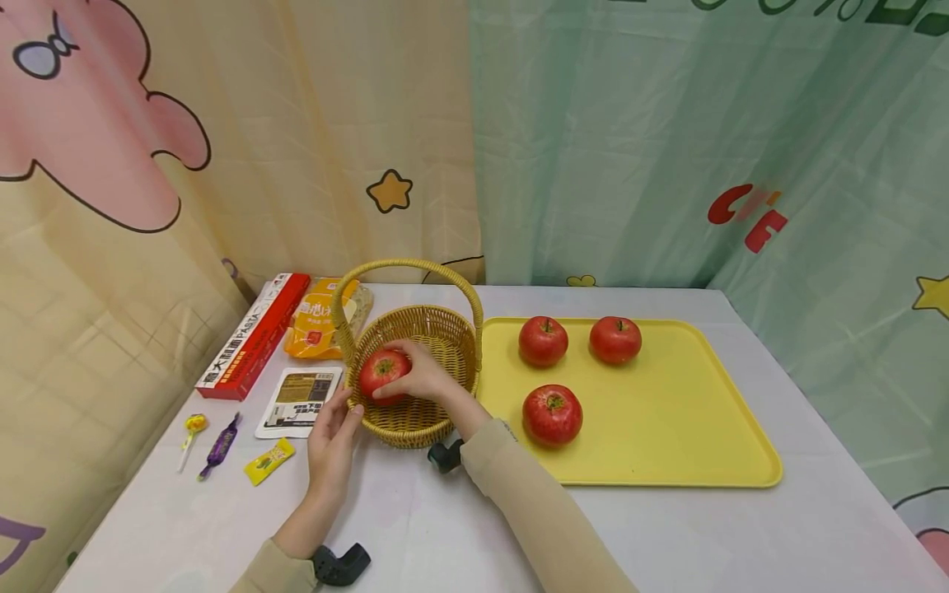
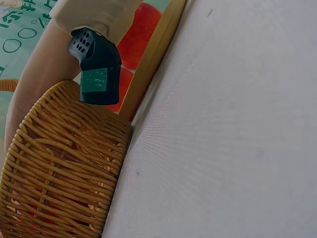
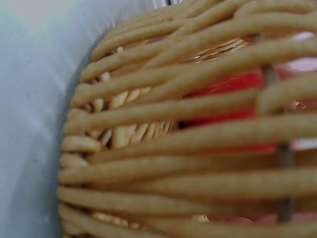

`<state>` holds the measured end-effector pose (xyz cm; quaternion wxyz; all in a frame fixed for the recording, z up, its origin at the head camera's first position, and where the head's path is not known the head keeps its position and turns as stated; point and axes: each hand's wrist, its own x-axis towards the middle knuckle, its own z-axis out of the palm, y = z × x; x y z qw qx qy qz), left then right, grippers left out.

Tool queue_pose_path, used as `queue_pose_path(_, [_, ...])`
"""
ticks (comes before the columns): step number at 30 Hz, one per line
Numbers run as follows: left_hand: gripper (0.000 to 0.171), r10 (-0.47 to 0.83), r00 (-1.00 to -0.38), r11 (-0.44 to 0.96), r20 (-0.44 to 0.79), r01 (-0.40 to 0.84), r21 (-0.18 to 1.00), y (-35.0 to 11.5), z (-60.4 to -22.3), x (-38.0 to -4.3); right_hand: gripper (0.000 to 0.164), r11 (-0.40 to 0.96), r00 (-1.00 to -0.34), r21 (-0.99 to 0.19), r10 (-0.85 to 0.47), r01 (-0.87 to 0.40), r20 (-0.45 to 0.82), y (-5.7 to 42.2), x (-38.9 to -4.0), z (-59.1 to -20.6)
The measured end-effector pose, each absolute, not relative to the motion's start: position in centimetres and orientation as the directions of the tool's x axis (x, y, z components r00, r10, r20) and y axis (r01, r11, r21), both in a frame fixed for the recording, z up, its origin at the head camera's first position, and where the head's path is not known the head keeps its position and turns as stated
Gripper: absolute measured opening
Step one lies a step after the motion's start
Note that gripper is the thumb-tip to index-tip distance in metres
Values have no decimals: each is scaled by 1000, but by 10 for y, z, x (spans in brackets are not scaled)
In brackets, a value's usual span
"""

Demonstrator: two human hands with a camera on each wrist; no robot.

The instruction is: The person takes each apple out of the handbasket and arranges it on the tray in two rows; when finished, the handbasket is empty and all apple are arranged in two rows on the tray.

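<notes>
A wicker basket [image 1: 460,346] with a tall arched handle stands on the table, left of the yellow tray. Inside it, against the left wall, is a red apple [image 1: 376,370], gripped by my right hand [image 1: 428,379] with fingers over its top and thumb on the near side. My left hand [image 1: 329,453] holds the basket's left rim near the handle's foot. From the left wrist, the basket's woven side [image 2: 64,153] fills the lower left. Through the weave in the right wrist view, the red apple [image 3: 225,101] shows partly; both hands' fingertips are hidden there.
Three apples, one of them near the front [image 1: 552,415], sit on the yellow tray [image 1: 682,412]. Left of the basket lie a red pasta box [image 1: 255,338], an orange food bag [image 1: 315,321], a flat packet [image 1: 300,402], a lollipop [image 1: 195,424] and two wrapped candies, purple [image 1: 220,446] and yellow [image 1: 269,461].
</notes>
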<state>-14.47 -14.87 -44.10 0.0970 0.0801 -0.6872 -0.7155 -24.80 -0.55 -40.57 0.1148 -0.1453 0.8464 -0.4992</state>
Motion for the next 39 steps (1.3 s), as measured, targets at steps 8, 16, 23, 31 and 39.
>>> queue_pose_path(8, [43,-244,-969,-51,27,41,998,-148,-441,-145,78,473,-913,-869,-402,-147,-65,-5,-246,-406])
queue_pose_path(16, [43,-251,-968,-57,31,47,997,-148,-440,-145,78,481,-892,-859,-447,-175,-69,-4,-242,-403])
queue_pose_path(23, [44,-247,-969,-51,34,48,998,-148,-440,-144,75,497,-889,-844,-454,-201,-55,-3,-238,-402])
queue_pose_path(31, [45,-251,-967,-78,30,51,996,-148,-440,-143,74,511,-862,-798,-507,-319,20,10,-225,-396])
queue_pose_path(39, [44,-247,-968,-81,43,65,995,-148,-441,-144,70,463,-833,-790,-543,-401,104,55,-200,-363])
